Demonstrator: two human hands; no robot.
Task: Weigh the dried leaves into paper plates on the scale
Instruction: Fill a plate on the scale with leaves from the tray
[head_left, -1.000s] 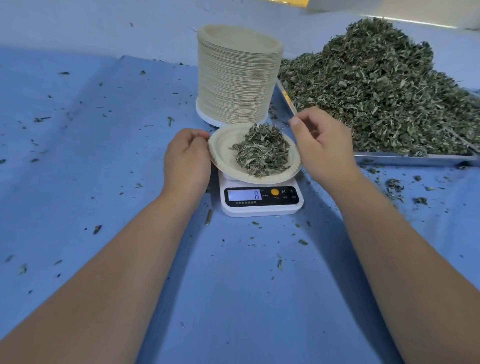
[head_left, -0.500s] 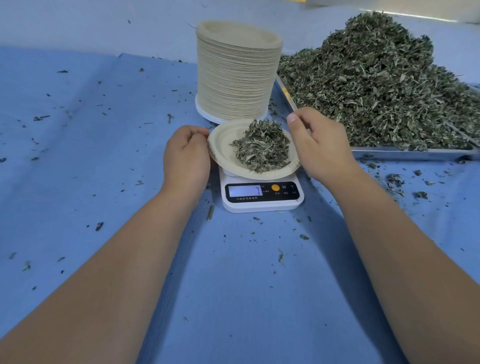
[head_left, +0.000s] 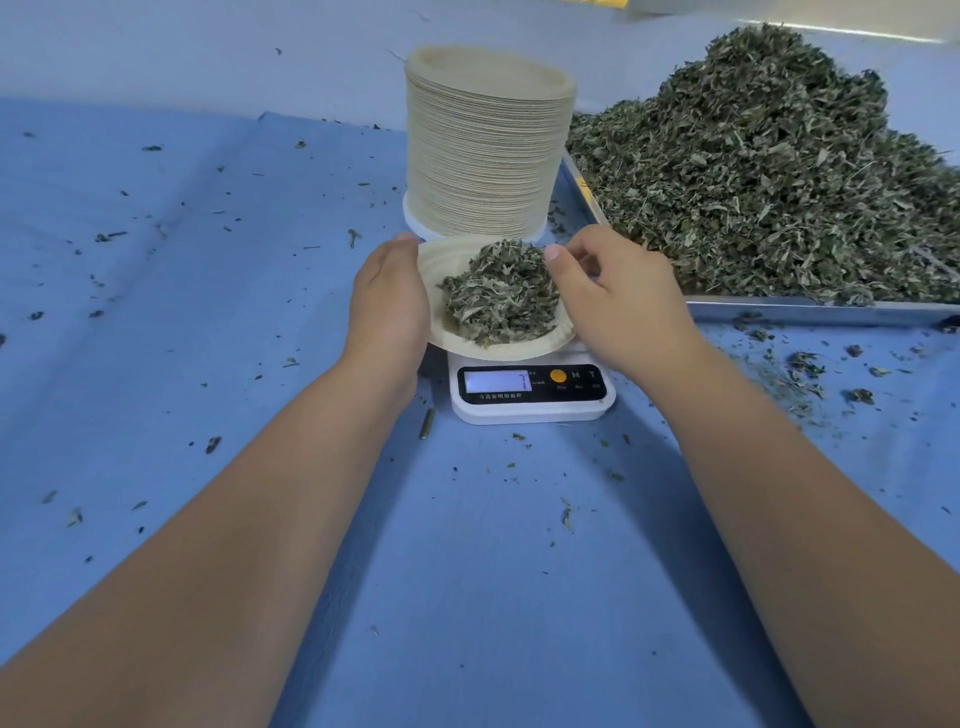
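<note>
Both hands clasp the shallow round paper plate (head_left: 498, 351): my left hand (head_left: 387, 306) curls along its left rim, and my right hand (head_left: 623, 306) curls at its right rim, thumb touching the crumbly dried leaves (head_left: 498, 296) heaped inside. The plate tilts over the white digital scale (head_left: 530, 410), marked "M" and "T" beside an orange button (head_left: 558, 375); the display is unreadable. Behind stands a tall ribbed plate stack (head_left: 485, 156). To the right a steel tray (head_left: 810, 310) holds a shaggy leaf pile (head_left: 769, 171), on blue cloth (head_left: 208, 312).

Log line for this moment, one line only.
plate of leaves over scale | left hand holds plate rim | right hand at leaves, grip unclear | display unreadable
</note>
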